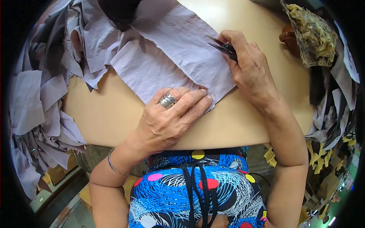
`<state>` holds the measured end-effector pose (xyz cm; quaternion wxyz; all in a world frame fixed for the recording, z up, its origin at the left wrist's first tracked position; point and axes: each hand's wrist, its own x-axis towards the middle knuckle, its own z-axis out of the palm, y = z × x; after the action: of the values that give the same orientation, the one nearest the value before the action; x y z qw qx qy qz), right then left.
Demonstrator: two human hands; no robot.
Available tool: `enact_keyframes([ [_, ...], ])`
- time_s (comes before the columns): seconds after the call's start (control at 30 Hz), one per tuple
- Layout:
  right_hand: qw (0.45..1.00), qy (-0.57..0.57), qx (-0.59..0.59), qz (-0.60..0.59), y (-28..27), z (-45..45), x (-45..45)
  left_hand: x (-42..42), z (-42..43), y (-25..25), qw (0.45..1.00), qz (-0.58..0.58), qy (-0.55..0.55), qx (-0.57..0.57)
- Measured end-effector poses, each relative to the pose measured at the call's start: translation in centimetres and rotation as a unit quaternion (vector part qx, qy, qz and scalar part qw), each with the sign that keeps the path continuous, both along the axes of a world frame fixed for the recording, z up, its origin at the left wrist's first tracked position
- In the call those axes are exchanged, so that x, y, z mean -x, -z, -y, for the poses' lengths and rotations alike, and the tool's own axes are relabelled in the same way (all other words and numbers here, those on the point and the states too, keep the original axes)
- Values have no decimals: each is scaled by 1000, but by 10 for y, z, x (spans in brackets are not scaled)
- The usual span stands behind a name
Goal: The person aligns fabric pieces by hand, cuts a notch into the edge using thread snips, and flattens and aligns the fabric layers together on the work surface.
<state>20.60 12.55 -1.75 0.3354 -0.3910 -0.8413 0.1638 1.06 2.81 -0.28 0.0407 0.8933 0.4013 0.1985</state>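
Observation:
A pale lavender cloth piece (178, 38) lies on the table, with a raw-edged seam running diagonally down it. At the cloth's lower corner, my left hand (171, 116), with a wide silver ring, is closed on the fabric by the seam's end, its fingers bent and pressed together. My right hand (251, 68) grips a pair of black thread snips (224, 48) over the cloth's right edge. The snips' two blades are slightly apart and point up and left. Their handle is mostly hidden in the palm.
The tan table (102, 117) curves toward my body. Heaped lavender and grey cloth pieces (28, 100) hang over its left side. A dark object (119, 11) rests on the cloth at the top. A yellowish fibrous bundle (311, 36) stands at upper right, above more cloth strips (338, 102).

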Motion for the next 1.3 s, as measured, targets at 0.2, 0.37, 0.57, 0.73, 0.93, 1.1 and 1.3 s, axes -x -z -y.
enact_keyframes([
  [0.2,999,-1,-40,31,0,-1,1,-4,7,-12,994,-102,12,-26],
  [0.37,992,60,-87,65,-14,0,-4,-12,18,-7,993,-112,-24,-36],
  [0.57,996,-19,80,43,-39,40,-5,-24,21,5,996,-48,-67,-43],
  [0.73,975,19,12,221,-58,67,-6,-25,21,10,998,-14,-51,-17],
  [0.93,947,40,-114,297,-45,71,-3,-25,24,8,996,-54,-71,-1],
  [1.1,940,30,-140,309,-43,68,1,-24,24,9,996,-49,-77,-13],
  [1.3,938,7,-152,310,-42,65,3,-24,24,12,998,-23,-64,-20],
])
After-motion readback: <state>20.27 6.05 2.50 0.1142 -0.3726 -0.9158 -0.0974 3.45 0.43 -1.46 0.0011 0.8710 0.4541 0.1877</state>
